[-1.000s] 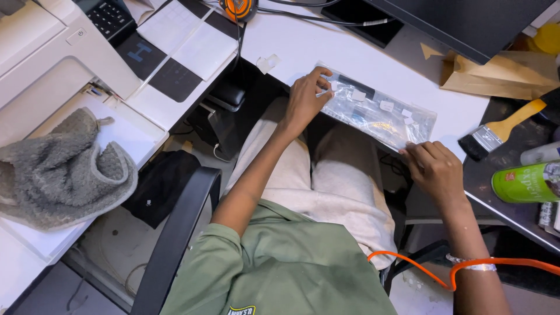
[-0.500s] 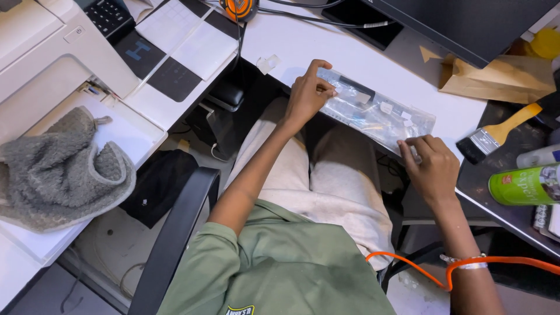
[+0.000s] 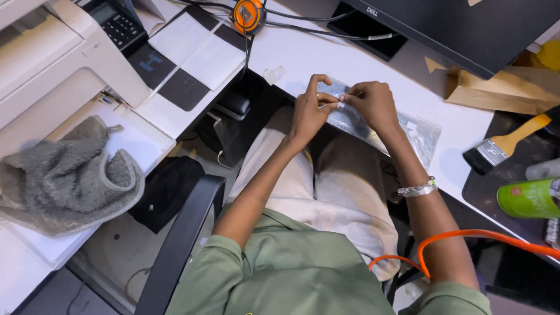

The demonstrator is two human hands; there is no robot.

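Both hands meet at one end of a clear plastic bag [image 3: 402, 125] on the desk edge: left hand [image 3: 309, 111] and right hand [image 3: 373, 102] pinch its top. Small parts inside look untouched, so the bag seems not yet opened.

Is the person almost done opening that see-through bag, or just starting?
Looks like an early stage. Done: the clear plastic bag lies flat on the white desk, at its edge. In hand: the left hand and right hand meet at the bag's left end, fingertips pinching it. Left: the small pieces appear to be inside the bag, none lying out on the desk. I cannot tell whether the end is open.
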